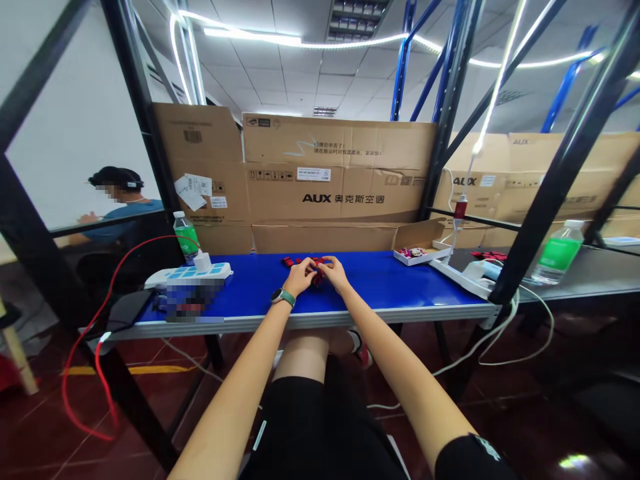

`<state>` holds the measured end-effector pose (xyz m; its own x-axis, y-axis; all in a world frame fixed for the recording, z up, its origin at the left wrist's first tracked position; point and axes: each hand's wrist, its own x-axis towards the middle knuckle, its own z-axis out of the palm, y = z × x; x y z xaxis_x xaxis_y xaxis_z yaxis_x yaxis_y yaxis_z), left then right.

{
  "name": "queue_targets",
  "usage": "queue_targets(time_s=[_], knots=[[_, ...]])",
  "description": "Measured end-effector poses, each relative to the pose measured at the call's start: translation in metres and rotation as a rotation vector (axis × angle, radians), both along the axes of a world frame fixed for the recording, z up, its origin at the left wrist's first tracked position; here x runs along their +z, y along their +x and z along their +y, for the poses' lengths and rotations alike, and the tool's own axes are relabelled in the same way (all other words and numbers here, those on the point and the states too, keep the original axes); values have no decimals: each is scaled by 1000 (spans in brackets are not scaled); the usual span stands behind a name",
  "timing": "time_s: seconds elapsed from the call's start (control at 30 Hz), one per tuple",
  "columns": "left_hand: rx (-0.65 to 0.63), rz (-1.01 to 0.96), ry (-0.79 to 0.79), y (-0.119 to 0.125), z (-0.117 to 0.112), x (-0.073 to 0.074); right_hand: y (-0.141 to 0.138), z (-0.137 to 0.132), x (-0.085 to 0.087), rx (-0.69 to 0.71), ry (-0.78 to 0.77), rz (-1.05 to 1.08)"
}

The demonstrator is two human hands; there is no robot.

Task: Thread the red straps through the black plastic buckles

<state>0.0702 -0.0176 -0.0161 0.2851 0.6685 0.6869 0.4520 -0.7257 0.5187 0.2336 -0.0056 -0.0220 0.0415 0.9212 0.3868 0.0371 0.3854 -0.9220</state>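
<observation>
L hand (301, 275) + R hand (336, 272) meet over blue table (380, 287), approx mid-width, w/ a small red-black piece (317, 279) between them

Fingers: both hands curled in, thumb + fingertips of ea. clamped on the piece, L from one side, R from the other; exact contact pts too small to make out from where I stand, also can't tell what the piece is

Nearby: more red pieces (289, 262) on the table just beyond the hands; open box (434, 255) w/ mixed small bits well off to R; power strip (173, 276) + bottle (186, 239) to L; watch (283, 297) on L wrist

Handling notes (my judgement): steady w/ one hand, do the fine work w/ the other; grip light, nr the edges, so fingertips don't block the view; keep it low over the table so a slip lands on the surface, not the floor; mind the spare pieces behind the knuckles, easy to nudge
</observation>
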Motion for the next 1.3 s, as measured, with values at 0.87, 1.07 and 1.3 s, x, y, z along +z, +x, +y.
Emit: queue_targets(time_s=[0.87, 1.07, 1.3], knots=[[-221, -357, -276, -2, 24, -12, -3, -4, 5, -44, 315, -151], [-108, -381, -184, -5, 24, -9, -3, -9, 7, -61, 322, -212], [6, -325, -111, -8, 20, -5, -2, -8, 7, 54, 248, -98]])
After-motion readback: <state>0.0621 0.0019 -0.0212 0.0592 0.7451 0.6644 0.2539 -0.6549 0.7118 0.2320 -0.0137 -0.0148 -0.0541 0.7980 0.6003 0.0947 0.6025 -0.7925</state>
